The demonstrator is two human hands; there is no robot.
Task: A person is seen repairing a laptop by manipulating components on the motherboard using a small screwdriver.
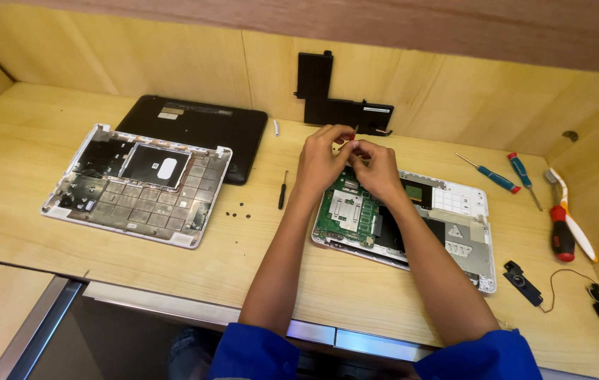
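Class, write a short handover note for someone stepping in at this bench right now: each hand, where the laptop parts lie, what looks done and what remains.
Left hand and right hand: together above the open laptop chassis, pinching a small red-tipped part; what it is cannot be told.
Parts: green circuit board seated in the chassis; keyboard frame and black bottom cover on the left; black battery against the back wall; loose screws and small black screwdriver mid-bench; speaker pair near right.
Done: cover, battery, speakers out.
Left: board not yet removed.
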